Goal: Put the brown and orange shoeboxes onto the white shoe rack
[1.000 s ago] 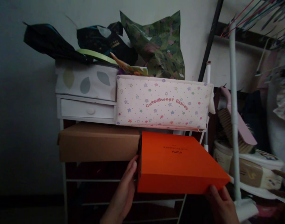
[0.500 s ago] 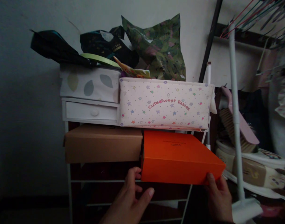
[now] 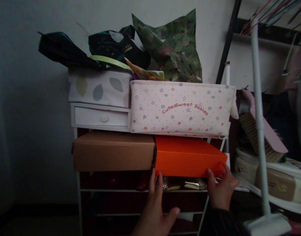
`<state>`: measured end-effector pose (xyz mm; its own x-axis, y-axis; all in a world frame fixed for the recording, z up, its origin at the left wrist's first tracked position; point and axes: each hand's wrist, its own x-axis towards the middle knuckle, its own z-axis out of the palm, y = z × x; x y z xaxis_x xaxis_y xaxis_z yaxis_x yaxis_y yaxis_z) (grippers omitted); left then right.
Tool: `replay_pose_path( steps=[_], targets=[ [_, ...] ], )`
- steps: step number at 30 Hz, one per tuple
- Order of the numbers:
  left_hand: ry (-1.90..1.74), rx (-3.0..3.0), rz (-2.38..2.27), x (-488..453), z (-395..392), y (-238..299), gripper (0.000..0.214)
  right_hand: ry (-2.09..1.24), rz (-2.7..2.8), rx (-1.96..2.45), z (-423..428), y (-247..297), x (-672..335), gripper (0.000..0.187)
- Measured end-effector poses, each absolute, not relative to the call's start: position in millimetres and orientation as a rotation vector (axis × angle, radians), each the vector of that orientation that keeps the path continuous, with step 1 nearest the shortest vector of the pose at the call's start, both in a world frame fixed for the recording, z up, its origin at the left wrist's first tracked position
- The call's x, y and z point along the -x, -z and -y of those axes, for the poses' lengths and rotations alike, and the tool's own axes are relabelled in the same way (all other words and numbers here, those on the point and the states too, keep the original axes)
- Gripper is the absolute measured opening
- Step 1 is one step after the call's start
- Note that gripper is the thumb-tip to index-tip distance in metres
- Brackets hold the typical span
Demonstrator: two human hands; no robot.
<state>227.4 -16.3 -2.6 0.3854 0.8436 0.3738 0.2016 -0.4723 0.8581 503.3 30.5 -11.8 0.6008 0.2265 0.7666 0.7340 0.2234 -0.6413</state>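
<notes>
**Orange box nearly all the way in on the shelf**

At the left end of the white shelf [image 3: 77, 183] sits a brown cardboard box [image 3: 113, 150]. Above it is a small white drawer [image 3: 101, 117] with a round knob, and on top of that a cloth bin with leaf shapes [image 3: 98, 87]. Dark bags and a green plate stick out of the bin.

Just right of the brown box is the orange box [image 3: 188, 157]. It lies flat on the same shelf level, touching the brown box or very close to it. It sits right under the pink cloth bin with little stars [image 3: 181, 108]. Most of the orange box looks to be in; its front face sticks out a bit at the right corner, so a little push may be left.

The left hand [image 3: 156, 203] has flat, spread fingers, with the tips against the bottom front edge of the orange box. The right hand [image 3: 220, 188] has its fingers curled on the box's right front corner, touching it.

At the right, off the shelf, stand a white pole [image 3: 260, 131] and a pink brush [image 3: 262, 137].
</notes>
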Motion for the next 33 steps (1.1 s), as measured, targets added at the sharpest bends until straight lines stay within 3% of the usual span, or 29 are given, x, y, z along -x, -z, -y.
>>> replay_pose_path(
  steps=[4, 25, 27, 31, 33],
  targets=[
    [-1.027, -1.966, -0.915, -236, 11, 10, 0.096, 0.715, 1.112, 1.407, -47, 27, -486, 0.062],
    [-1.190, -2.164, -1.018, -244, -42, 49, 0.093, 0.436, 1.428, 1.491, -58, 55, -460, 0.082],
    [-1.261, -2.138, -0.989, -239, -42, 49, 0.084, 0.433, 1.420, 1.456, -54, 53, -459, 0.080],
    [-1.487, -1.992, -1.068, -224, -41, 54, 0.036, 0.500, 1.350, 1.323, -42, 53, -443, 0.063],
    [-1.577, -1.805, -1.151, -213, -45, 59, 0.022, 0.463, 1.450, 1.273, -35, 56, -424, 0.048]
  ],
)
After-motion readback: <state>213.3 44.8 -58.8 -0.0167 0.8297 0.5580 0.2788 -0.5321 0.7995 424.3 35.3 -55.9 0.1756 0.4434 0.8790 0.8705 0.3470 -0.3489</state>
